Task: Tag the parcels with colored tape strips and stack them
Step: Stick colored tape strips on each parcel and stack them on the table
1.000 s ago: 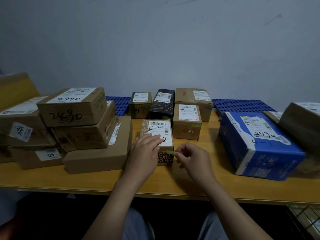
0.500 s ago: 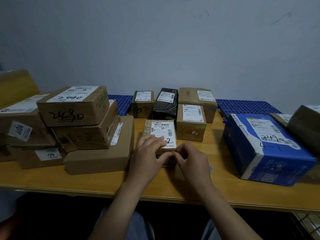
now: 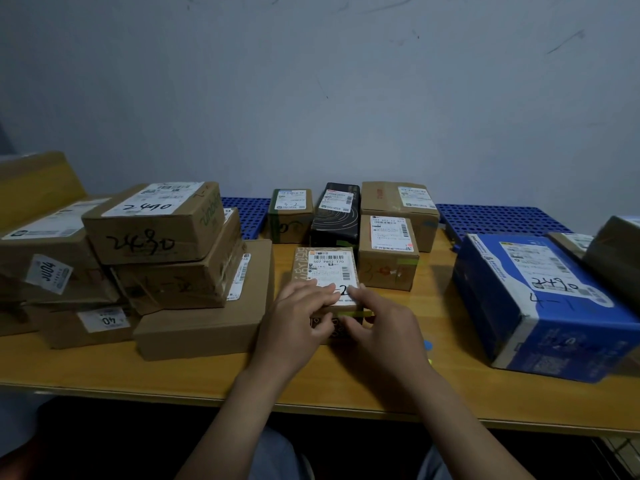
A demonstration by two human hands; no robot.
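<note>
A small patterned brown parcel [image 3: 323, 268] with a white label lies on the wooden table [image 3: 207, 375] in front of me. A yellow-green tape strip [image 3: 353, 312] runs along its near top edge. My left hand [image 3: 298, 318] rests on the parcel's near left corner, fingers on the label and thumb on the front face. My right hand [image 3: 381, 332] presses the strip down with fingers spread over the near right corner. Behind stand a taped brown parcel [image 3: 388, 252], a black parcel [image 3: 334, 216], a green-sided one [image 3: 290, 214] and a brown box [image 3: 398, 206].
A stack of several brown boxes [image 3: 152, 258] fills the left of the table. A large blue box [image 3: 547, 299] lies at the right, another brown box [image 3: 613, 254] beyond it. Blue perforated trays [image 3: 498, 220] sit against the wall. Small blue and green tape bits [image 3: 428, 346] lie by my right hand.
My right hand carried the green strip to the parcel's near edge and now presses it down with spread fingers. My left hand stayed on the parcel. The view shifted slightly.
</note>
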